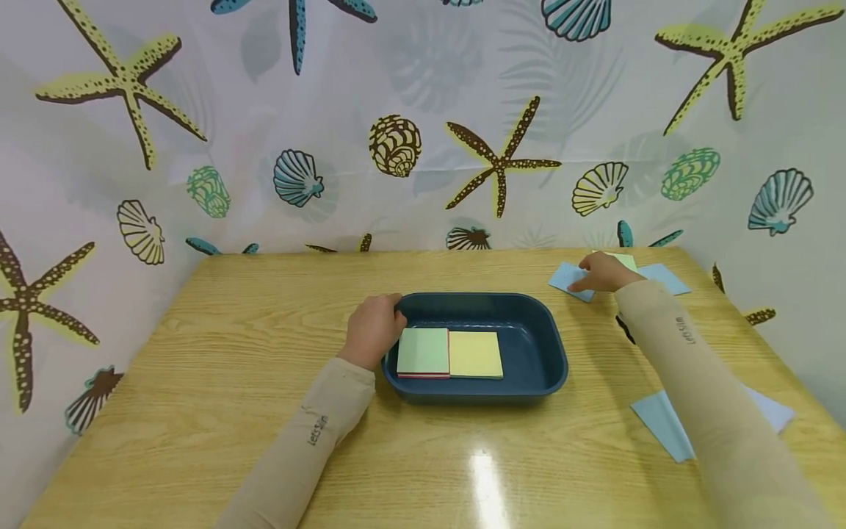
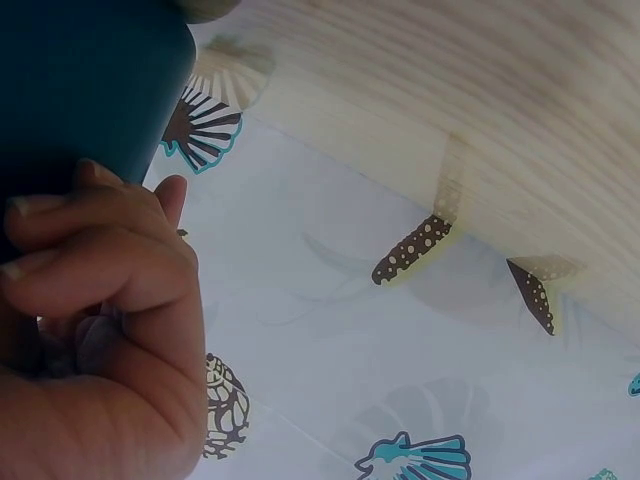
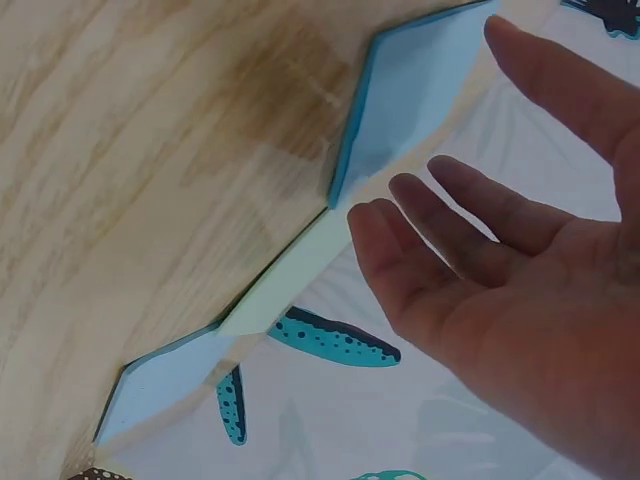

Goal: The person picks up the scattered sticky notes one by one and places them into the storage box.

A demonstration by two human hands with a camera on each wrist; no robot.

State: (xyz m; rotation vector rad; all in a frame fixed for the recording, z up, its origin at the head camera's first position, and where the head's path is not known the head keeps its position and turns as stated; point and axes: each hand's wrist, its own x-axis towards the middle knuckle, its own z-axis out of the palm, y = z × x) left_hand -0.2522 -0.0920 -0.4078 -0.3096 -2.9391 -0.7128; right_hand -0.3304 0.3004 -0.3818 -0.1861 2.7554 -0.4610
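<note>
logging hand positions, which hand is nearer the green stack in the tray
Left. The left hand grips the tray by its left rim, beside the green stack; the right hand is past the tray's far right corner, by a blue pad.

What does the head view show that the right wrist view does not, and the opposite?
Only head view: dark blue tray with green stack and yellow stack; left hand gripping the tray.
Only right wrist view: the palm of the right hand.
Both: that hand, two blue papers, a pale green paper between, wooden table, patterned cloth.
</note>
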